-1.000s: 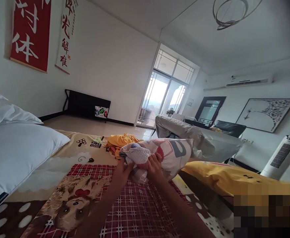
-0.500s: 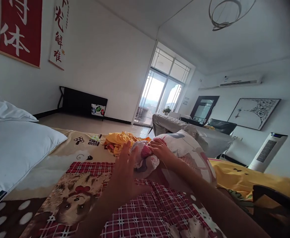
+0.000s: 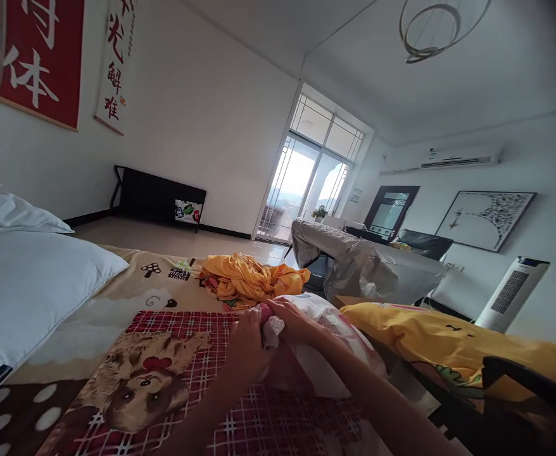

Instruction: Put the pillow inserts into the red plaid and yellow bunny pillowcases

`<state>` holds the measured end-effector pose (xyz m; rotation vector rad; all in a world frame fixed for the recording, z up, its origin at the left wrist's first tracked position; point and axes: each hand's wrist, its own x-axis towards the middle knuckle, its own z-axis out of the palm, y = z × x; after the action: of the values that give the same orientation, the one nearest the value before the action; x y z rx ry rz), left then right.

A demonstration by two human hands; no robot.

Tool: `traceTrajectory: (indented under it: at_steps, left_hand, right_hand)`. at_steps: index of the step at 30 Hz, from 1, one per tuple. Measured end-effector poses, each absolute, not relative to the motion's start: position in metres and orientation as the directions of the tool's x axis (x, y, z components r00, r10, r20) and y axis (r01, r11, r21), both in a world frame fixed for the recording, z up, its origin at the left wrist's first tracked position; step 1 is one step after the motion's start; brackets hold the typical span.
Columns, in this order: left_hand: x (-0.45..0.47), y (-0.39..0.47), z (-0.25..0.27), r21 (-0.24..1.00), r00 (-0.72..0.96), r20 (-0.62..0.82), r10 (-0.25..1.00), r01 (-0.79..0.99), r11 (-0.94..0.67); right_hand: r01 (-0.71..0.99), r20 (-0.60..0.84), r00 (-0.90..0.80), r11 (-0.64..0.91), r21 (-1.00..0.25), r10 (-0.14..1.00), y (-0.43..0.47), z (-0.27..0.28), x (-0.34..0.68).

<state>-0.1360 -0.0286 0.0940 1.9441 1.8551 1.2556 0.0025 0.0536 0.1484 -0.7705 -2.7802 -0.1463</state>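
Observation:
Both my hands are closed on the bunched near-left end of a pink-and-white patterned pillowcase point(image 3: 325, 373), which bulges as if stuffed. My left hand point(image 3: 249, 342) grips the gathered cloth from the left, its fingers curled. Right beside it, my right hand point(image 3: 290, 320) clutches the same bunch from above, with a tuft of white fabric showing between the hands. The pillowcase rests over a red plaid cloth with a cartoon bear point(image 3: 147, 386) spread on the bed. Just beyond my hands lies a crumpled yellow cloth point(image 3: 247, 278).
White pillows point(image 3: 45, 278) lie on the left of the bed. At the right is a yellow pillow point(image 3: 401, 326), with a dark armrest-like bar point(image 3: 520, 373) near it. A covered table point(image 3: 377, 259) and a white tower fan point(image 3: 515, 294) stand farther back.
The pillowcase has come down and toward me, uncovering more of the yellow cloth. My left hand, open before, has closed on the bunched end; my right hand moved slightly left and lower.

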Motion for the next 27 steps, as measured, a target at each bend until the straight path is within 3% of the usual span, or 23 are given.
traceTrajectory:
  at_steps: [4, 8, 12, 16, 20, 23, 27]
  left_hand:
    - [-0.135, -0.018, 0.078, 0.663, -0.130, 0.527, 0.840, 0.681, -0.311]
    - [-0.147, -0.004, 0.064, 0.753, -0.146, 0.576, 0.805, 0.478, -0.452]
    - [-0.167, 0.010, 0.053, 0.883, -0.190, 0.434, 0.881, 0.283, -0.374]
    - [-0.180, 0.022, 0.041, 0.933, -0.231, 0.346, 0.909, 0.183, -0.309]
    - [-0.183, 0.027, 0.034, 0.960, -0.155, 0.278, 0.948, 0.084, -0.268]
    - [-0.186, 0.025, 0.034, 0.971, -0.051, 0.234, 0.971, 0.065, -0.230]
    - [-0.188, 0.018, 0.036, 0.979, 0.012, 0.180, 0.984, 0.095, -0.181]
  right_hand:
    - [0.472, 0.207, -0.865, 0.882, 0.022, 0.458, 0.050, 0.145, -0.006]
    - [0.454, 0.190, -0.876, 0.891, 0.018, 0.443, 0.034, 0.147, -0.006]
    - [0.587, 0.161, -0.802, 0.809, 0.033, 0.575, 0.007, 0.142, 0.019]
    - [0.631, 0.010, -0.773, 0.766, 0.128, 0.635, 0.002, 0.120, 0.055]
    - [0.703, -0.001, -0.698, 0.685, 0.193, 0.716, 0.037, 0.113, 0.067]
    - [0.693, -0.021, -0.712, 0.706, 0.146, 0.702, 0.073, 0.125, 0.058]
    - [0.575, -0.054, -0.816, 0.818, 0.024, 0.575, 0.104, 0.135, 0.035]
